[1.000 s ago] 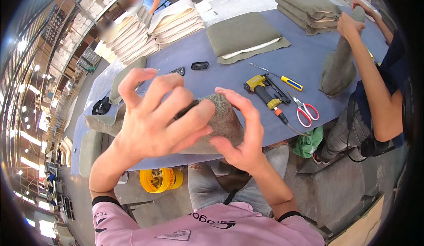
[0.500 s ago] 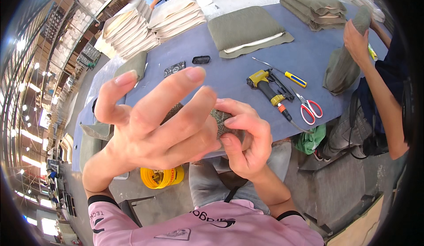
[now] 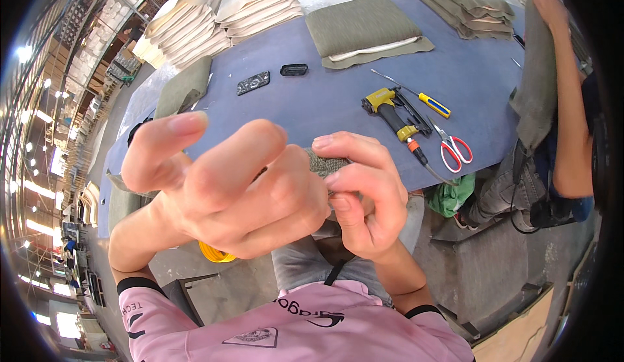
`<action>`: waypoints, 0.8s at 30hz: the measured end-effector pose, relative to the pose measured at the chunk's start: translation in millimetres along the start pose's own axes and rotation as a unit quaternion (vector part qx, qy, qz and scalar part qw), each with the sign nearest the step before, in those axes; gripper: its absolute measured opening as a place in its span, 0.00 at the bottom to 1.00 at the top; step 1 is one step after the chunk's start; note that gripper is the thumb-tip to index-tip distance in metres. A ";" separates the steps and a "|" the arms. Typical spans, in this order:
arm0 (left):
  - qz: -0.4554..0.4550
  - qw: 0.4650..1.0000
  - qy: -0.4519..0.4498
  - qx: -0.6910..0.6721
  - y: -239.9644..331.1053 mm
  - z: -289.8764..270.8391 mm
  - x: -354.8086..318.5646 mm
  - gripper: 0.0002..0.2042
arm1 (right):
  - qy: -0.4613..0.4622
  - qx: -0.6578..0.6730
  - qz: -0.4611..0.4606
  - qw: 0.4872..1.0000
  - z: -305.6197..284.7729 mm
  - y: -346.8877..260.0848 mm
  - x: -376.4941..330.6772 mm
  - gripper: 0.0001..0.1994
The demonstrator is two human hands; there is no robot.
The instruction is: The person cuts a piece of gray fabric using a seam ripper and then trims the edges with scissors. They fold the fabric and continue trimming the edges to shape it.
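Close before me, my left hand (image 3: 227, 189) is raised with its back showing, thumb and index finger bent apart and the other fingers curled in. Between it and my right hand (image 3: 369, 196) shows a small piece of grey-green woven fabric (image 3: 327, 163). My right thumb and fingertips pinch this fabric; the left fingers close round its other side, mostly hidden by the hand. Beyond, on the blue-grey table (image 3: 312, 111), lie a yellow-and-black staple gun (image 3: 394, 118) with its hose, a screwdriver (image 3: 433, 105) and red-handled scissors (image 3: 455, 152).
A green cushion (image 3: 364, 27) lies mid-table, with folded green covers (image 3: 461, 4) and cream stacks (image 3: 257, 7) behind. A dark patterned case (image 3: 253, 83) and black tray (image 3: 294, 69) lie left. A co-worker's arm (image 3: 564, 102) holds green fabric at right. A yellow bucket (image 3: 214, 253) stands below.
Both my hands have come slightly closer together, and the left has shifted a little lower and its fingers bent more. The co-worker at right has raised the green fabric.
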State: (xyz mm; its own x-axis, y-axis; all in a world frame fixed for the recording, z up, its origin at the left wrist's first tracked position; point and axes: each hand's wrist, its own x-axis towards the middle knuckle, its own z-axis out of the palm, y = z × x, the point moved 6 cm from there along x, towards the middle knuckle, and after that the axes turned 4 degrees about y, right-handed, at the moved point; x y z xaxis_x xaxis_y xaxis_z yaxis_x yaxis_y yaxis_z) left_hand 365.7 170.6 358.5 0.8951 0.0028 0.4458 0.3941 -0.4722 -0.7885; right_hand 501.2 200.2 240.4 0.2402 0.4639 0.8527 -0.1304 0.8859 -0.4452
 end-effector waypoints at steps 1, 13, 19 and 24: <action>0.001 1.000 0.006 0.001 0.4 -0.8 -0.4 0.10 | -0.008 -0.010 -0.011 1.000 0.3 -1.8 0.7 0.09; -0.005 0.999 0.046 -0.003 5.9 -8.2 -1.6 0.09 | -0.013 -0.033 -0.021 0.999 0.7 -14.0 -0.1 0.07; 0.006 0.999 0.054 -0.006 5.9 -7.4 -2.2 0.10 | 0.032 0.031 0.044 0.998 0.6 -13.9 -4.1 0.08; -0.007 0.998 0.059 -0.017 4.7 -7.0 -0.7 0.11 | -0.031 -0.068 -0.037 0.997 -0.6 -17.6 0.2 0.11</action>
State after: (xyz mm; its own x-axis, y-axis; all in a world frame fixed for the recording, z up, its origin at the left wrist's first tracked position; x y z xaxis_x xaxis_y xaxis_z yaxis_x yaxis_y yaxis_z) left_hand 365.5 162.1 357.4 0.8584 -0.0937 0.5043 0.3968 -0.5017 -0.7687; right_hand 504.1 184.8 248.2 0.1848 0.4003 0.8975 0.0171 0.9118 -0.4102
